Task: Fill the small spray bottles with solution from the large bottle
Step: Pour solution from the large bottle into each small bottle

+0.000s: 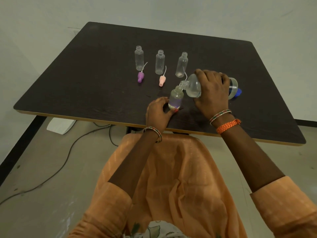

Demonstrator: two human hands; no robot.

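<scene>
We pour from the large clear plastic bottle (193, 87) into the small clear spray bottle (175, 99) near the front edge of the dark wood-grain counter (85, 83).

Our right hand (212, 90) wraps its fingers closed around the large bottle, tipped so its neck meets the small bottle's mouth; our left hand (158, 111) pinches the small bottle's base to steady it. Behind it stand three empty clear bottles (160, 62), with a purple spray cap (140, 77) and pink spray cap (161, 81) lying loose, none obstructing.

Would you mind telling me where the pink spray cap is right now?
The pink spray cap lies on the dark wooden table, just in front of the middle empty clear plastic bottle, right of the purple spray cap.
</scene>
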